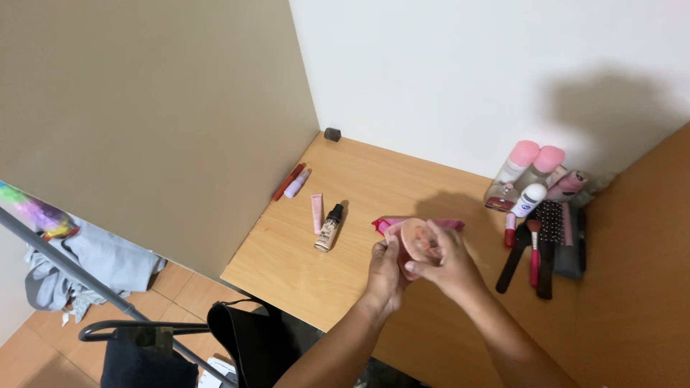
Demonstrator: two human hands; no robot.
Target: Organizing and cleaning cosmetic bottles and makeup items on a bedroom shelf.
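While both hands meet over the wooden table (pixel 345 179), they hold a small round pink compact (pixel 418 243) between them. The left hand (pixel 384 276) wraps its fingers around the left edge of the compact. The right hand (pixel 449 262) has its fingers curled over the top and right side of the compact, gripping it too. Just behind the compact a flat pink pouch (pixel 445 224) lies on the table. To the left of the compact sit a small bottle with a black cap (pixel 330 228) and a thin pink tube (pixel 317 212). Farther left of the compact lie a red stick (pixel 287 182) and a pale purple tube (pixel 297 183). To the right of the compact is a bunch of pink-capped bottles (pixel 532 162) and brushes (pixel 535 251).
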